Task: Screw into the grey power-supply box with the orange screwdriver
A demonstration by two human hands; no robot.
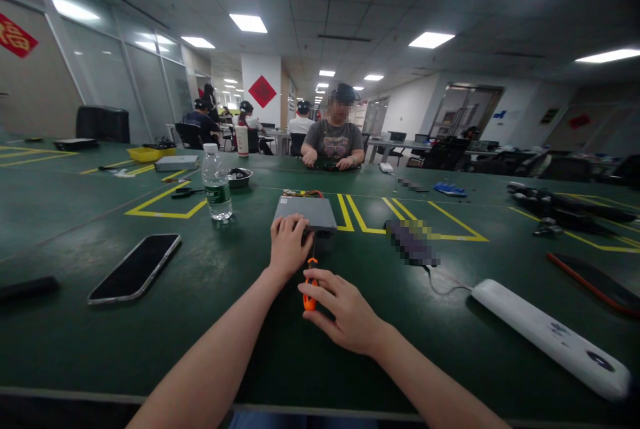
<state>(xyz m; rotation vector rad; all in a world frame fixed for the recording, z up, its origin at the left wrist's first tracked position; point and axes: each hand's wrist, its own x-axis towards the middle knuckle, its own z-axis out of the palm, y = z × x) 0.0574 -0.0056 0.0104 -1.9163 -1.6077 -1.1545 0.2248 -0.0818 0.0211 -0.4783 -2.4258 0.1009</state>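
A grey metal box with cables at its back, which looks like a computer power supply (317,211), lies on the green table in front of me. My left hand (290,245) is closed over its near left corner. In my right hand (343,309) is a screwdriver (311,297) with an orange and black handle, gripped between thumb and fingers. Its shaft points away from me at the near face of the box, close to my left fingertips. Whether the tip sits in a screw is too small to tell.
To the left are a smartphone (136,269), a water bottle (217,185) and a metal bowl (241,177). A white power strip (550,339) lies at right, near a blurred-out phone-like object (413,242). Across the table sits a person (336,139).
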